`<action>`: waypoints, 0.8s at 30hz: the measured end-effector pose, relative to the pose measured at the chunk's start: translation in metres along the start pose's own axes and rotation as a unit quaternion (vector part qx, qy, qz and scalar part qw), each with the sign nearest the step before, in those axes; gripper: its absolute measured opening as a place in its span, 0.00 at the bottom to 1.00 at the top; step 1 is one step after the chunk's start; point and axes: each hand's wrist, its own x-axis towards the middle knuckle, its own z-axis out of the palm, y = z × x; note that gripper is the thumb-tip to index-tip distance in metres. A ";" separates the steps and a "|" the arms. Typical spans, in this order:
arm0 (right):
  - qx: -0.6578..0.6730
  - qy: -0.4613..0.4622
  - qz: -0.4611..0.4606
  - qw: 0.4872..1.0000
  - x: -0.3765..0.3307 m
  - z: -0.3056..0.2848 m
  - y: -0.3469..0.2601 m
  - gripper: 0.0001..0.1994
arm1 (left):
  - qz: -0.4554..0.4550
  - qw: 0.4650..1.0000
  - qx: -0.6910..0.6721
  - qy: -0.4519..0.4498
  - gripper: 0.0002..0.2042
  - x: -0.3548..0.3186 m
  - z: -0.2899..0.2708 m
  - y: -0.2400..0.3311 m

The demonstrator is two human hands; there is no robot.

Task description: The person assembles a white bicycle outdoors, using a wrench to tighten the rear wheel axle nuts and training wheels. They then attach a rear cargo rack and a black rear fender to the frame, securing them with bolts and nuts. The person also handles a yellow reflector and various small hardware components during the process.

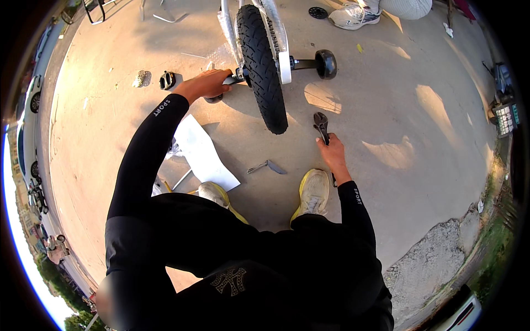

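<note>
Two hands, one wrench, one bike wheel.
Right hand [334,156] grips the wrench [322,127], jaws pointing away, lengthwise upright; left hand [210,84] clenches beside the wheel [264,71].

The small bicycle's rear wheel [263,66] stands far and central on the concrete ground [419,127], with one training wheel [326,64] out to its right and the left hand [208,84] on the axle end at its left, a pedal [167,80] lying just left of that hand. Near and right of the wheel, the right hand [334,156] rests on an adjustable wrench [322,127] lying on the ground, with a flat spanner [266,166] to its left. A sheet of paper [203,153] lies left of the spanner, and the person's two shoes [265,194] sit nearest, while another person's shoe [353,15] is far off to the right.
</note>
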 end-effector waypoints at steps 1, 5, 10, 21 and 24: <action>0.028 0.012 -0.003 1.000 -0.001 -0.002 -0.003 0.18 | 0.005 1.000 0.002 0.002 0.19 0.000 -0.002 0.005; 0.187 0.027 -0.052 0.981 -0.013 -0.023 -0.036 0.13 | 0.033 0.999 0.000 0.011 0.19 0.007 0.000 0.010; 0.372 -0.021 -0.107 0.922 0.010 -0.049 -0.094 0.08 | 0.080 0.994 -0.058 0.044 0.14 0.032 0.013 0.012; 0.056 0.151 -0.205 0.965 0.058 -0.001 -0.123 0.12 | 0.060 0.989 -0.120 0.070 0.17 0.031 0.032 0.002; 0.045 0.162 -0.226 0.959 0.056 0.005 -0.128 0.15 | 0.038 0.994 -0.104 0.003 0.20 0.022 0.015 0.012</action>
